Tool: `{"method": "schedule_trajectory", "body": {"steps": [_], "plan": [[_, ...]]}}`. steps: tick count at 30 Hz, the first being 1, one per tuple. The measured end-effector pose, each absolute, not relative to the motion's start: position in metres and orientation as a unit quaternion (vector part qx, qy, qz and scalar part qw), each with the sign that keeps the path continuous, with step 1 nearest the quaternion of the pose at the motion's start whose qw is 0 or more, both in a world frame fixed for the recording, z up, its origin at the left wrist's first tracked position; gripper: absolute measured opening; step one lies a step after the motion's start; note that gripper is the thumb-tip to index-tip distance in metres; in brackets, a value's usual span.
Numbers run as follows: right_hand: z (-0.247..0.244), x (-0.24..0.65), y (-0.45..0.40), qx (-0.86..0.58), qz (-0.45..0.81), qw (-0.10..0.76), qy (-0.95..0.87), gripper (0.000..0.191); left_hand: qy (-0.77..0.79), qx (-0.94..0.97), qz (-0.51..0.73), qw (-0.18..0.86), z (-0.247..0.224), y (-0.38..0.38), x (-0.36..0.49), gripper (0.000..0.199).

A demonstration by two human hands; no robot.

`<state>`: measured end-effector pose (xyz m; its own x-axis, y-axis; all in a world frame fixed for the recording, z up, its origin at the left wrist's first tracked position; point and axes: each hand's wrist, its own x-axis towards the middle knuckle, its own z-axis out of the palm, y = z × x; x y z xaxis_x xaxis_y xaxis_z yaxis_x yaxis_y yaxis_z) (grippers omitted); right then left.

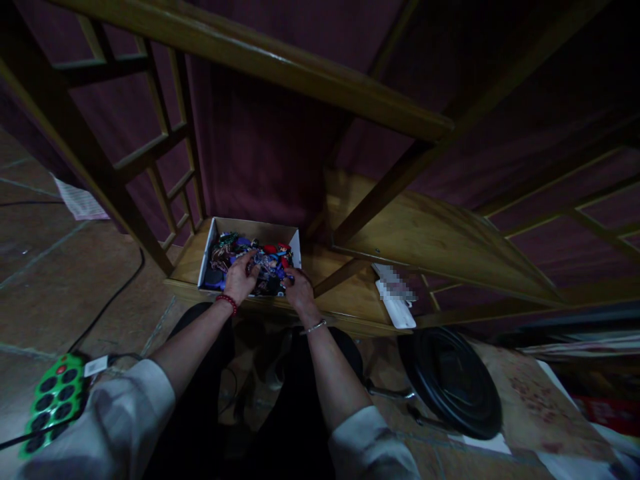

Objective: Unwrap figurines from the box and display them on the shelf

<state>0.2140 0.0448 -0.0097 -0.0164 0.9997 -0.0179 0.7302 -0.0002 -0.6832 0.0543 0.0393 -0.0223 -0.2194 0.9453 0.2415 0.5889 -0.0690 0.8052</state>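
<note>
A shallow white-edged cardboard box point(207, 257) sits on a low wooden shelf. Inside it lies a jumbled heap of small trinkets point(270, 251), with dark cords, purple pieces and a few red ones. My left hand point(241, 279), with a red bead bracelet point(229, 301) at the wrist, reaches over the near side, its fingers curled among the trinkets. At the box's near right corner, my right hand point(301, 291) bends its fingers inward to the heap; a silver bangle point(316, 326) circles that wrist. What the fingertips hold is too small and dark to make out.
A wooden bar point(280, 57) crosses above the hands, and lattice point(165, 143) stands at the left. A white object point(399, 308) lies right on the shelf point(345, 293). A black round stool point(453, 383) and a green power strip point(56, 400) flank my legs.
</note>
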Motion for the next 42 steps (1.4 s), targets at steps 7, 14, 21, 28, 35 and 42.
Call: {"method": "schedule_trajectory", "body": {"steps": [7, 14, 21, 28, 35, 42], "plan": [[-0.003, 0.213, 0.043, -0.636, 0.224, 0.121, -0.728, 0.052, 0.648, 0.596, 0.429, 0.201, -0.022, 0.04, 0.054, 0.039], [-0.008, 0.216, 0.047, -0.638, 0.281, 0.157, -0.699, 0.046, 0.654, 0.595, 0.422, 0.201, -0.022, 0.04, 0.054, 0.04], [-0.013, 0.216, 0.043, -0.617, 0.345, 0.259, -0.658, 0.05, 0.652, 0.591, 0.428, 0.206, -0.02, 0.038, 0.056, 0.039], [-0.012, 0.215, 0.048, -0.576, 0.332, 0.325, -0.672, 0.051, 0.652, 0.599, 0.419, 0.201, -0.02, 0.038, 0.055, 0.04], [-0.017, 0.208, 0.057, -0.57, 0.283, 0.33, -0.697, 0.038, 0.655, 0.596, 0.419, 0.199, -0.022, 0.039, 0.055, 0.04], [-0.016, 0.207, 0.061, -0.578, 0.278, 0.337, -0.689, 0.028, 0.653, 0.603, 0.409, 0.205, -0.019, 0.038, 0.055, 0.04]]}}
